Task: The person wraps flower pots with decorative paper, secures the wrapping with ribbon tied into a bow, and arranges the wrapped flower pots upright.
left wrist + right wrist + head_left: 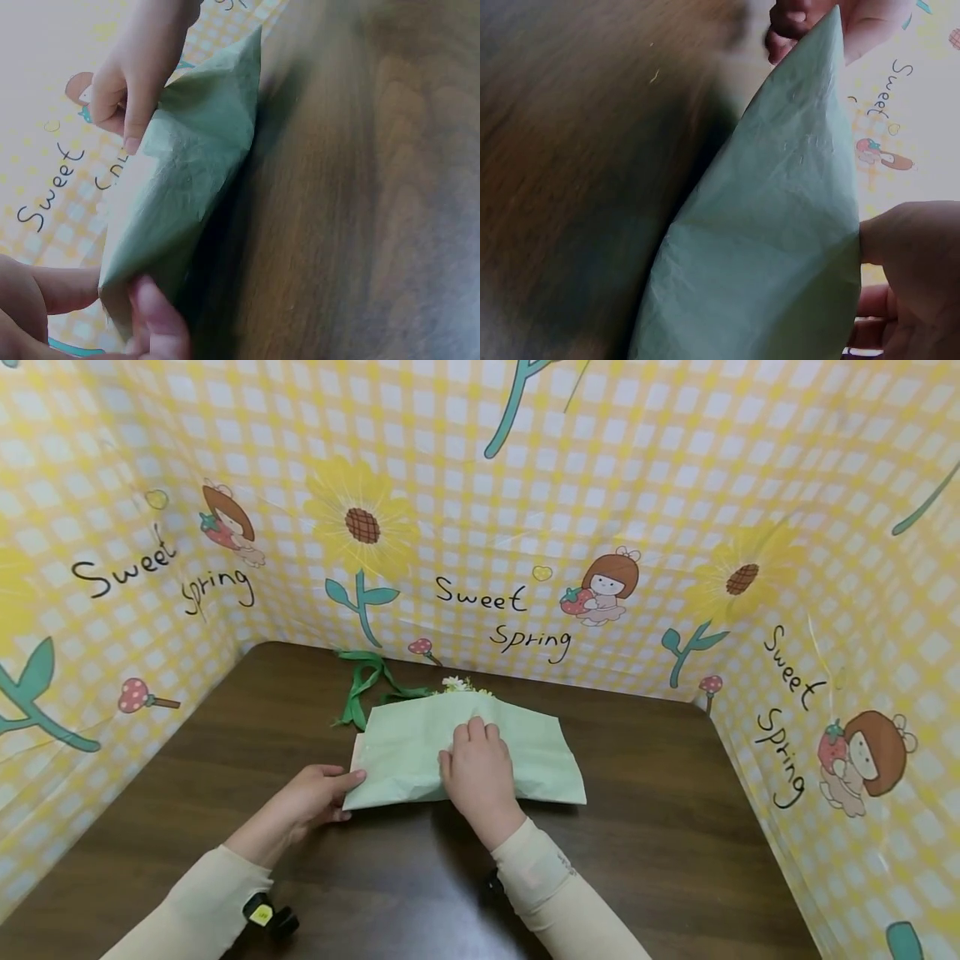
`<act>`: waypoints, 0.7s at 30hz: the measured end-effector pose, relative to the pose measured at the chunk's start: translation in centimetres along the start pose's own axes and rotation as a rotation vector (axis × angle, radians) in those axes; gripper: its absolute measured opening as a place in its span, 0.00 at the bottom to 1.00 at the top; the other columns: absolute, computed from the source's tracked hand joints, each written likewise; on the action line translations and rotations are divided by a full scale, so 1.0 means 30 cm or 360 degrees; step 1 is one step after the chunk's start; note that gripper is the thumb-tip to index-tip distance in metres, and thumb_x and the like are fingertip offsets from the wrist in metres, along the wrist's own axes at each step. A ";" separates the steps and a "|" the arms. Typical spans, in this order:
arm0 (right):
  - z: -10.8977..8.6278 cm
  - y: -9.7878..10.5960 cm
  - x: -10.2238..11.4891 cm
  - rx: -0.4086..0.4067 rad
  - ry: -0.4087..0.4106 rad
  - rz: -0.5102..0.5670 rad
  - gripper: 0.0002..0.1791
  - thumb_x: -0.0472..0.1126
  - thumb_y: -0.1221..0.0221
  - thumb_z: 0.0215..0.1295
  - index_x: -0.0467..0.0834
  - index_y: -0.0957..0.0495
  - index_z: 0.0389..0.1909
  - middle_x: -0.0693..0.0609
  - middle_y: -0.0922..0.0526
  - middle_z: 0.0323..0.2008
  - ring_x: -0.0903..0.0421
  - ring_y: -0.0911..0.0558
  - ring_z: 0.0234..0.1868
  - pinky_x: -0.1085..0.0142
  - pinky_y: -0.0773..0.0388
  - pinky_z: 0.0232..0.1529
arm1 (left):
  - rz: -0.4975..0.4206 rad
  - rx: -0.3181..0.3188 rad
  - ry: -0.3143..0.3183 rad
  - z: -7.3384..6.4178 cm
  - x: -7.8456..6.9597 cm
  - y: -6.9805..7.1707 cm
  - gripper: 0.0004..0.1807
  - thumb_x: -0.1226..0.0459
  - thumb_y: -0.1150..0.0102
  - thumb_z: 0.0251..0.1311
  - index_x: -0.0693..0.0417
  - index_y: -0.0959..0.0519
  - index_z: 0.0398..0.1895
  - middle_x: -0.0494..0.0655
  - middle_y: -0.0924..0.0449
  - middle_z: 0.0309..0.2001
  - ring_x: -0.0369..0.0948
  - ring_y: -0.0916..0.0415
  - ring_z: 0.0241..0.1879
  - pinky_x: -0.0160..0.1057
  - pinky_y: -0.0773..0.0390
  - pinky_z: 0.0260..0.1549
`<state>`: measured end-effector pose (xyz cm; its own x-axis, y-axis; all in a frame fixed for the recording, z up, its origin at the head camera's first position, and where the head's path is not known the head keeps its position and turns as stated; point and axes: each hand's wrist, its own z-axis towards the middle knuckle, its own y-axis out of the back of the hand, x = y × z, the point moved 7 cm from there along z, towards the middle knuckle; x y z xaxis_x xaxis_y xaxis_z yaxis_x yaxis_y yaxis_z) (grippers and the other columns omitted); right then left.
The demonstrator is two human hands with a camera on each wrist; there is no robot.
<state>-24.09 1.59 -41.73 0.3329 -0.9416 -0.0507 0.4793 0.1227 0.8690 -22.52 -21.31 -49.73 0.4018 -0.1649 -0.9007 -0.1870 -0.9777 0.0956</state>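
Note:
A pale green sheet of wrapping paper (412, 743) stretches across the middle of the table, creased and bulging along its near side. My left hand (311, 797) pinches its near left corner, thumb on top and fingers underneath. On the paper's upper face rests my right hand (480, 768), its fingers pointing away from me and somewhat bent. Small white and yellow flowers (456, 685) peek out past the far edge; whatever else lies under the paper is hidden. A pinkish layer (357, 750) shows at the left edge.
Green ribbon (363, 685) lies in loops behind the paper, toward the back left. The dark brown wooden table (645, 843) is enclosed at the back and sides by a yellow checked cloth (465, 527) with printed flowers. Black straps with devices sit at the wrists.

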 end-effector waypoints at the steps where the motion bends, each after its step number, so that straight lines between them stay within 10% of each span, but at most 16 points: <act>1: -0.001 0.000 0.001 -0.0003 0.0015 -0.0010 0.16 0.53 0.38 0.70 0.42 0.22 0.40 0.48 0.25 0.38 0.48 0.26 0.39 0.61 0.23 0.38 | -0.0010 0.0030 0.0002 -0.002 0.004 -0.006 0.35 0.56 0.46 0.77 0.78 0.41 0.71 0.52 0.21 0.39 0.41 0.21 0.32 0.40 0.16 0.35; 8: -0.005 -0.001 0.011 0.0006 0.0081 -0.0029 0.17 0.55 0.38 0.70 0.44 0.23 0.40 0.49 0.26 0.38 0.49 0.28 0.37 0.62 0.24 0.37 | -0.0055 0.0046 -0.0009 -0.015 0.021 -0.018 0.19 0.61 0.49 0.78 0.71 0.30 0.57 0.47 0.19 0.36 0.41 0.21 0.33 0.41 0.19 0.33; 21: -0.018 -0.008 0.046 -0.0090 0.0084 -0.0367 0.17 0.55 0.40 0.71 0.44 0.23 0.38 0.49 0.28 0.38 0.51 0.28 0.37 0.64 0.25 0.33 | -0.0570 0.0272 -0.0056 -0.022 -0.009 -0.067 0.29 0.65 0.59 0.81 0.79 0.50 0.72 0.48 0.21 0.50 0.36 0.19 0.48 0.40 0.17 0.49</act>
<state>-23.31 0.44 -42.27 0.2507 -0.9291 -0.2718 0.5920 -0.0750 0.8024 -21.67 -19.39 -49.42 0.4384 0.1900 -0.8785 -0.1883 -0.9363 -0.2964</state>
